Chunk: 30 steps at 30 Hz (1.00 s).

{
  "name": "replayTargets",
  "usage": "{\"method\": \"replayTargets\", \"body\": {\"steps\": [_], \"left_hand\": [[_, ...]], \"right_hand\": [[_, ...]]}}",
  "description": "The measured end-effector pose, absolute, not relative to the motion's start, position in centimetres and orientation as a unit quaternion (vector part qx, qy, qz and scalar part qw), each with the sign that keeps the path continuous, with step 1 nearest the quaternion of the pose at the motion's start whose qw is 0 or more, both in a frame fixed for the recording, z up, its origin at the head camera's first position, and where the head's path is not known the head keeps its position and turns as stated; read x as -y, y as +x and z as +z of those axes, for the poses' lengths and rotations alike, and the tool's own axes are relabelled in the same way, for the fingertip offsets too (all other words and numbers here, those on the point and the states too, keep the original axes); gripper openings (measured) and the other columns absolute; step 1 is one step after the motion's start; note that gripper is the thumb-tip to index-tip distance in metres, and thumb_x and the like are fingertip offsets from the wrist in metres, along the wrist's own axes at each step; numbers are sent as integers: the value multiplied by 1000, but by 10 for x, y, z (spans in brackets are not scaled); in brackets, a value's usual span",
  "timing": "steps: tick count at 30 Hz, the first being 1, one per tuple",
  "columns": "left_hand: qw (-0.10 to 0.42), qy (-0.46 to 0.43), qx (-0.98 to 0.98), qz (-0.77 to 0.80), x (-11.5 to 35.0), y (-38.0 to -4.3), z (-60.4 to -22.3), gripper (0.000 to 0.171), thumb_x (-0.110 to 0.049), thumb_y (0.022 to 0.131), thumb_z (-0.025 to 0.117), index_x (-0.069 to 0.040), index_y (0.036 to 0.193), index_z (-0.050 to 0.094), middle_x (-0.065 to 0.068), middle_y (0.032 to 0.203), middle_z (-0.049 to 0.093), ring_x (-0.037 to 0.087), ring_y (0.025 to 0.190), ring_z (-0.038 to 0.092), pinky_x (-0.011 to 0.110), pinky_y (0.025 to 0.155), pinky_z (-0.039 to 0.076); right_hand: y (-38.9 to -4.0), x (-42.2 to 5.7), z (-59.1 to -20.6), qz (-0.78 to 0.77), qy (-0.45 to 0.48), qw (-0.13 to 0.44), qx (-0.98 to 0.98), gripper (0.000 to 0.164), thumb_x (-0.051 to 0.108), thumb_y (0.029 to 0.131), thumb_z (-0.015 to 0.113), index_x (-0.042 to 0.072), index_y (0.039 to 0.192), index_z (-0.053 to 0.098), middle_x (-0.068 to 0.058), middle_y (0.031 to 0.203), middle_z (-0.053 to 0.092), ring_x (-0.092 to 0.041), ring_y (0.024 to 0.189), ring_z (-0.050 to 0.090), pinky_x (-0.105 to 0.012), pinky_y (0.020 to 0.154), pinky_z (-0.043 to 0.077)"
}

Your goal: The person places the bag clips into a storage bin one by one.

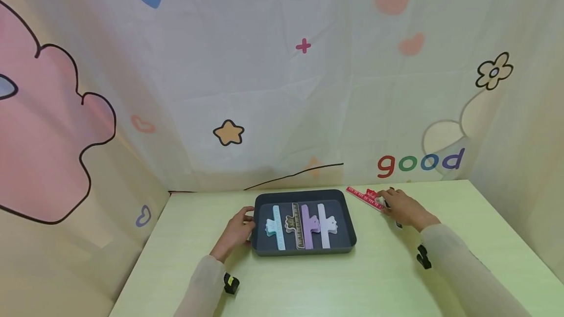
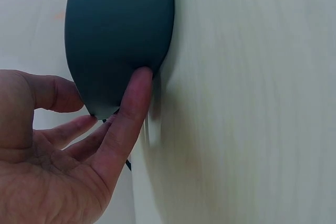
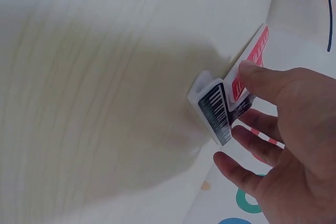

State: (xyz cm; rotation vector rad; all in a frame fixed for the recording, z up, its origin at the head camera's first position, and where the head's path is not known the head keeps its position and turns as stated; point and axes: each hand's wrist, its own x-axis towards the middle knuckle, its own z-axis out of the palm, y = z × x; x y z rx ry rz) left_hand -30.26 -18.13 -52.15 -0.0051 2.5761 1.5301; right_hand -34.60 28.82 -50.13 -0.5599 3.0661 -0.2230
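A dark grey tray (image 1: 304, 252) bears a row of ruler-marked clips: a light blue clip (image 1: 278, 229), a clear-and-black clip (image 1: 296, 224), a purple clip (image 1: 307, 226) and a white clip (image 1: 325, 226). My left hand (image 1: 238, 231) holds the tray's left end, fingertips along rim and outer wall (image 2: 123, 35). Right of the tray, my right hand (image 1: 403, 207) pinches the handle of a black-and-white clip (image 3: 215, 109) between thumb and fingers. A red clip (image 1: 363, 197) lies right beside it, partly behind the thumb in the right wrist view. Contact at the handle is partly hidden.
The tray and loose clips stand on a pale wooden table (image 1: 291, 287), toward its far edge. A printed fabric backdrop (image 1: 264, 87) hangs behind and along the sides. Small black devices are strapped at both sleeves (image 1: 458, 263).
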Motion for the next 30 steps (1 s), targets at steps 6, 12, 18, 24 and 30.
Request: {"method": "replayTargets", "body": {"steps": [6,12,18,24,30], "left_hand": [[70,0,-856,512,182,-303,-520,50,-8,96,49,-8,145,42,26,134,56,38,114,60,37,56,61],[70,-1,-857,511,182,-303,-522,50,-8,96,49,-8,145,42,26,134,55,39,115,60,38,56,61],[71,0,-858,510,181,-301,-523,50,-8,96,49,-8,146,41,26,134,55,39,115,60,38,56,61],[71,2,-859,507,180,-300,-521,50,-8,96,48,-8,146,41,25,134,55,38,114,60,37,57,61],[72,-3,-858,508,180,-301,-522,50,-8,97,48,-9,146,41,24,134,55,38,115,60,37,56,61]], "right_hand": [[-349,-289,-501,-93,-177,13,-980,38,15,90,69,5,125,57,-15,109,64,-34,100,57,-57,93,52],[-350,-292,-503,-102,-171,15,-980,31,13,92,66,4,120,57,-15,105,64,-33,97,56,-57,93,52],[-350,-298,-508,-118,-175,4,-977,25,11,93,65,6,116,59,-11,100,62,-29,94,55,-55,92,53],[-349,-303,-511,-116,-191,-14,-975,22,10,93,65,8,114,59,-7,99,63,-27,90,55,-53,89,55],[-348,-305,-510,-103,-205,-27,-973,20,10,91,67,9,110,60,-6,97,64,-26,89,55,-52,87,56]]}}
